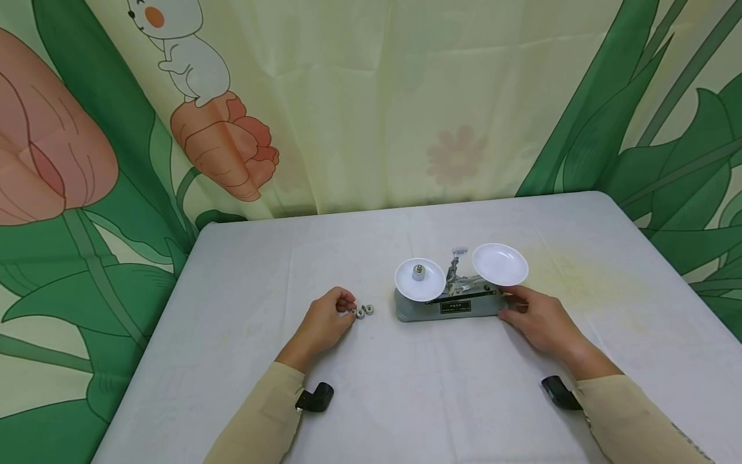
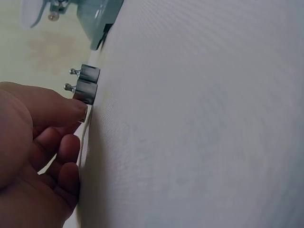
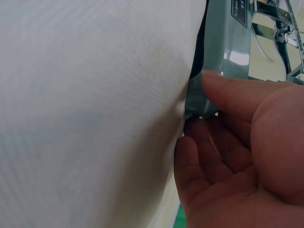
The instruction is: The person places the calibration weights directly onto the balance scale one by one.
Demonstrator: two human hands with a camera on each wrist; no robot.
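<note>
A grey balance scale (image 1: 481, 305) with two white pans stands on the table. On its left pan (image 1: 406, 287) sits a metal weight (image 1: 418, 273); the right pan (image 1: 500, 263) is bare and higher. My right hand (image 1: 542, 322) grips the right end of the base, thumb on the front face and fingers curled around the end. Left of the scale, my left hand (image 1: 324, 322) pinches a small metal weight (image 2: 84, 115), mostly hidden behind the thumb. Right beside those fingertips two small knobbed weights (image 2: 86, 90) stand upright on the table.
A white cloth covers the table (image 1: 371, 399), whose far edge meets a printed curtain (image 1: 359, 129). Black wrist cameras (image 1: 315, 397) are strapped at both sleeves. The scale's metal beam and pointer (image 1: 456, 270) rise between the pans.
</note>
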